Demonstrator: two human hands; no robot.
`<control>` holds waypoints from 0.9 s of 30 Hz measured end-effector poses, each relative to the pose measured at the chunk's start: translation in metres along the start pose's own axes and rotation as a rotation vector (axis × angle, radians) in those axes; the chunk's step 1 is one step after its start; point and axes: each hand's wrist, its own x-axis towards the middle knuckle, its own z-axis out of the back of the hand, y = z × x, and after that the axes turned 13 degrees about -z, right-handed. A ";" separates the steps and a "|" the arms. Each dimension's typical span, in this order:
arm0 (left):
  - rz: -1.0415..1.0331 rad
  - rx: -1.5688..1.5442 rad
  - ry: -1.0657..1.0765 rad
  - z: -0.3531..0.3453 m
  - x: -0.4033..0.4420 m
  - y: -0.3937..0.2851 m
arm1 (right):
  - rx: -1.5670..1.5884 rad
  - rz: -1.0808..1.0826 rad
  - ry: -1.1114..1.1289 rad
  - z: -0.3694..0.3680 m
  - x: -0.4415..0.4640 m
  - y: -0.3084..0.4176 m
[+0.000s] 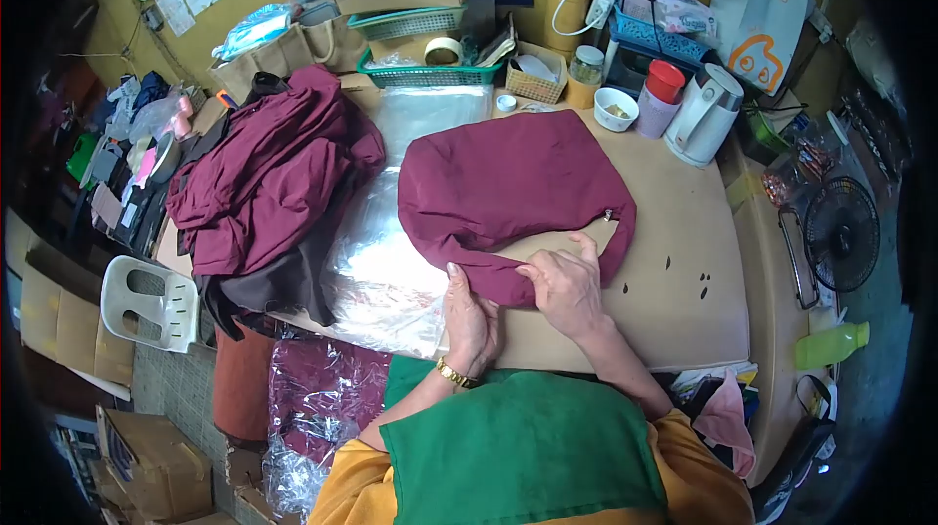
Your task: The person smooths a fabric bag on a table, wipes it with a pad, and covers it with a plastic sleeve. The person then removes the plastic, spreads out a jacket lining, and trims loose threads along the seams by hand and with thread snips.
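Note:
A maroon cloth bag (pixel 508 178) lies on the table in front of me, its wide strap looping toward me around a patch of bare table. A small metallic piece shows near the bag's right corner. My left hand (pixel 472 325) is closed on the near edge of the strap, thumb on top and the other fingers partly hidden. Just to its right, my right hand (pixel 565 289) pinches the same strap from above, with one finger raised. To the left of the bag, clear plastic sleeves (pixel 386 242) lie flat and shiny.
Crumpled maroon and black cloth (pixel 278 168) is heaped at the left. Along the back stand green baskets (pixel 391 74), a white bowl (pixel 616 113), a red-lidded cup (pixel 660 105) and a white kettle (pixel 705 115). A black fan (pixel 842 232) is at the right. Plastic-wrapped maroon items (pixel 322 398) sit below the table's edge.

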 end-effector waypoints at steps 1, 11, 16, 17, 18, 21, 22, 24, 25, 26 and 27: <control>0.015 -0.099 -0.061 0.004 0.006 0.000 | 0.002 -0.067 0.096 0.005 0.001 -0.003; 0.071 -0.171 -0.001 -0.009 -0.009 0.001 | -0.086 0.092 -0.061 -0.022 0.027 0.033; 0.236 -0.368 0.040 0.009 0.001 -0.006 | 0.126 -0.060 0.005 -0.032 0.025 0.030; 0.269 -0.411 0.036 0.009 0.000 -0.006 | 0.055 -0.102 0.032 -0.030 0.024 0.036; 0.244 -0.409 0.046 0.016 0.001 0.001 | 0.049 -0.005 -0.160 -0.034 0.028 0.041; 0.213 -0.227 0.176 0.021 0.006 0.017 | 0.019 0.072 -0.107 -0.045 0.033 0.044; 0.235 -0.270 0.145 0.016 0.002 0.013 | -0.011 0.061 -0.038 -0.047 0.034 0.044; 0.268 -0.389 0.113 0.010 0.001 -0.002 | 0.014 0.048 0.017 -0.040 0.039 0.043; 0.303 -0.505 0.085 0.011 0.003 -0.007 | 0.039 0.032 0.070 -0.036 0.040 0.042; 0.284 -0.436 0.084 0.024 0.010 0.001 | 0.111 0.024 0.084 -0.034 0.039 0.041; 0.286 -0.436 0.084 0.030 0.010 0.000 | 0.111 0.022 0.085 -0.037 0.036 0.039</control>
